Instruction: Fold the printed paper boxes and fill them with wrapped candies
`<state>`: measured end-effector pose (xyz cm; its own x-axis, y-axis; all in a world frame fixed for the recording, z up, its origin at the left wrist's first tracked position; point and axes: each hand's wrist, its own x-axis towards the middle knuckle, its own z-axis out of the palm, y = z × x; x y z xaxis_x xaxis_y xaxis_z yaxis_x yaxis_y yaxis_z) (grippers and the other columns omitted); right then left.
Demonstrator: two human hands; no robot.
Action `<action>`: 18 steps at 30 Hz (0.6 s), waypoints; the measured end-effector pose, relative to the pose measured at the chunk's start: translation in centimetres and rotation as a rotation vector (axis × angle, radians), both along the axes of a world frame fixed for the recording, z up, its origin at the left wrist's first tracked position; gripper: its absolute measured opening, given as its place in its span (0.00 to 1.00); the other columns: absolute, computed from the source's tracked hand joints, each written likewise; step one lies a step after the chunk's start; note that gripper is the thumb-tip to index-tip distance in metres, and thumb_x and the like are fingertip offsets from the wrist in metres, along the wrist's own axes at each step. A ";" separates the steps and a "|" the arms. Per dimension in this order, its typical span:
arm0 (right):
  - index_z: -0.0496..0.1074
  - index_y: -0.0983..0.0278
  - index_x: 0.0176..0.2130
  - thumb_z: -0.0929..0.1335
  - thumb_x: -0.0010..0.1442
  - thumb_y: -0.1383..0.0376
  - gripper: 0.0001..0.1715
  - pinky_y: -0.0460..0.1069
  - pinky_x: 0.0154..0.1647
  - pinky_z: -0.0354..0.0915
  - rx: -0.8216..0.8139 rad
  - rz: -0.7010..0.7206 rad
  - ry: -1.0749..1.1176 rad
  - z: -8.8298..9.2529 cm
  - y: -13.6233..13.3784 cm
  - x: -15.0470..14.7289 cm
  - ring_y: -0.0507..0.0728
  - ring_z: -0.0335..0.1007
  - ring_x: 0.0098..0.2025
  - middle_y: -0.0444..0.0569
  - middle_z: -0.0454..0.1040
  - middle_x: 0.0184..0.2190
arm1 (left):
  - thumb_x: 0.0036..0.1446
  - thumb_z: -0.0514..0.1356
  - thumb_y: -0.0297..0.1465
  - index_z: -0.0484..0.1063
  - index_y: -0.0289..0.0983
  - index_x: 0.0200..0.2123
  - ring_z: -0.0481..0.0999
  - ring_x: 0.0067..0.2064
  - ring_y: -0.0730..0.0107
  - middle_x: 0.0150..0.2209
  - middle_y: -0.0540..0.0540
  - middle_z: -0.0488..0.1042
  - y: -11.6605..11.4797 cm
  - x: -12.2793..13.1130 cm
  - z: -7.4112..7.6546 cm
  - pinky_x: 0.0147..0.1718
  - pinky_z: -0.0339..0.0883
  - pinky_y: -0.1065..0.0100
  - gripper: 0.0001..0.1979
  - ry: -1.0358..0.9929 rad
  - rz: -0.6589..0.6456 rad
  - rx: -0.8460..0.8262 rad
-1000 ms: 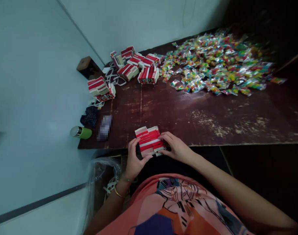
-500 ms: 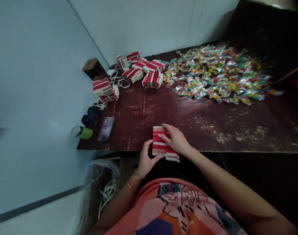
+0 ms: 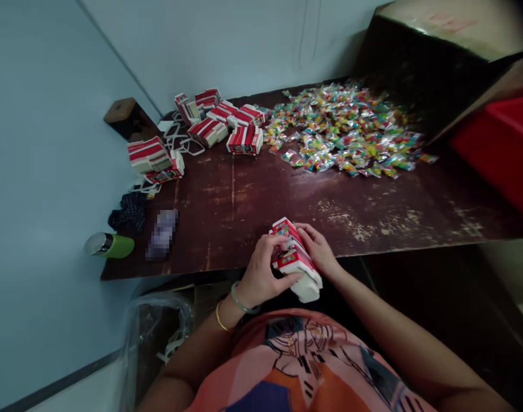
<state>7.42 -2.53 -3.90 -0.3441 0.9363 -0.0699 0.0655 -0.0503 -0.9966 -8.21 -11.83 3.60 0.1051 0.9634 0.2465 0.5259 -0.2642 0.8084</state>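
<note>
A stack of folded red-and-white cartons [image 3: 296, 260] is tilted on its side at the table's front edge, its printed faces and white flaps showing. My left hand [image 3: 264, 272] grips it from the left, thumb near the lower end and fingers over the top. On the right side, my right hand [image 3: 317, 249] holds the same stack, with its fingers partly hidden behind it. More bundles of such cartons [image 3: 244, 140] lie at the back left of the table. Beside them spreads a big heap of small clear packets with colourful contents [image 3: 343, 134].
A green bottle [image 3: 119, 246], a blurred purple item [image 3: 162, 234] and a dark cloth [image 3: 128, 213] lie at the left edge. Behind stands a wooden box [image 3: 126, 117]. A red container [image 3: 502, 149] is at right. Below left is a plastic-lined box [image 3: 135, 326].
The carton stack has been turned from lying flat to tilted on its side. Both hands have closed round it. The camera view has shifted right, bringing the red container into sight.
</note>
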 end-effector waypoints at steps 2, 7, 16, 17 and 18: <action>0.71 0.62 0.46 0.62 0.63 0.57 0.16 0.55 0.51 0.65 0.111 -0.026 -0.049 -0.4 -0.8 1.1 0.58 0.70 0.46 0.49 0.74 0.44 | 0.46 0.68 0.38 0.57 0.40 0.55 0.66 0.52 0.55 0.49 0.41 0.67 -0.3 1.2 0.9 0.54 0.59 0.52 0.35 0.149 -0.100 0.015; 0.71 0.61 0.45 0.63 0.64 0.60 0.13 0.55 0.52 0.64 0.235 -0.052 -0.173 2.0 -2.9 5.8 0.58 0.68 0.49 0.51 0.71 0.46 | 0.44 0.65 0.51 0.50 0.36 0.62 0.58 0.60 0.48 0.58 0.34 0.60 -1.7 2.6 -0.1 0.59 0.52 0.49 0.48 0.369 -0.074 0.078; 0.59 0.63 0.58 0.71 0.55 0.58 0.35 0.60 0.55 0.65 0.524 0.443 -0.453 8.1 -6.5 8.3 0.63 0.62 0.56 0.59 0.60 0.56 | 0.52 0.64 0.37 0.60 0.34 0.56 0.62 0.56 0.49 0.52 0.36 0.65 -3.5 2.8 -0.1 0.54 0.57 0.50 0.30 0.539 -0.055 0.075; 0.58 0.64 0.58 0.71 0.56 0.60 0.35 0.60 0.55 0.66 0.556 0.450 -0.479 8.1 -6.5 8.2 0.63 0.62 0.55 0.60 0.60 0.56 | 0.52 0.64 0.36 0.61 0.34 0.55 0.62 0.55 0.50 0.51 0.37 0.66 -3.5 2.9 0.2 0.53 0.58 0.51 0.28 0.548 -0.055 0.061; 0.58 0.65 0.58 0.70 0.56 0.61 0.34 0.60 0.55 0.66 0.592 0.457 -0.500 8.2 -6.4 8.0 0.64 0.62 0.55 0.60 0.61 0.55 | 0.52 0.64 0.35 0.61 0.34 0.54 0.63 0.53 0.50 0.51 0.37 0.66 -3.5 3.1 0.4 0.52 0.59 0.51 0.28 0.556 -0.055 0.041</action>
